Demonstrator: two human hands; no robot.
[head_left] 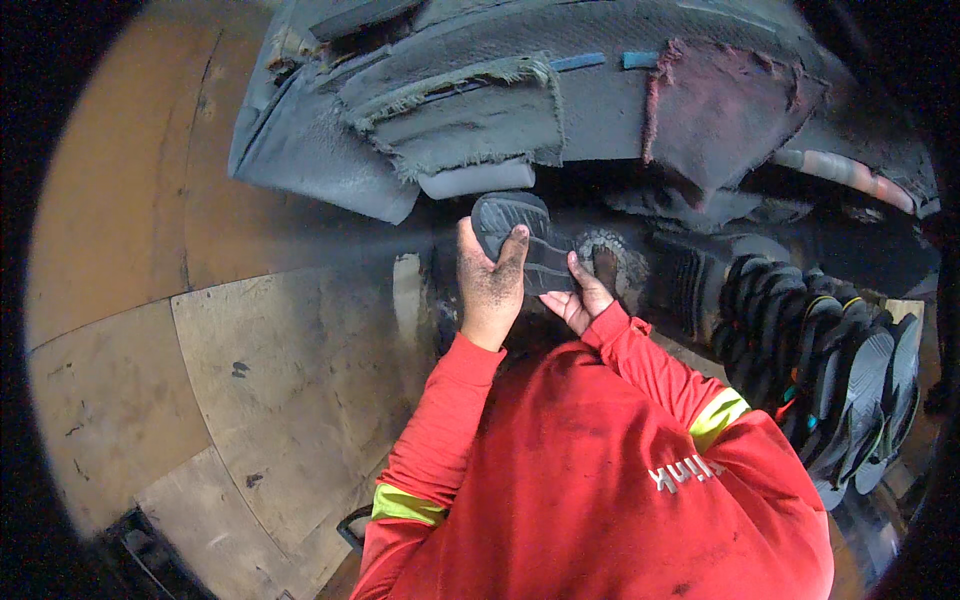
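Note:
A dark flip-flop sole [548, 265] with a grooved tread is held in both hands below the edge of a dust-covered machine. My left hand [490, 285], darkened with dust, grips its wider end, thumb lying across the tread. My right hand [583, 297] closes on the narrower end, with the thumb on top and fingers beneath. The wide end sits right below a pale grey rounded roller [477, 180], very close to it; whether they touch I cannot tell. A frayed grey-green cloth flap [470, 118] hangs above the roller.
A frayed reddish cloth [730, 115] drapes over the machine [600, 110] to the right. Many dark flip-flop soles [820, 350] stand packed in a row at my right. A dusty round shape [632, 268] lies beyond my right hand. Worn wooden boards [290, 370] cover the floor at left.

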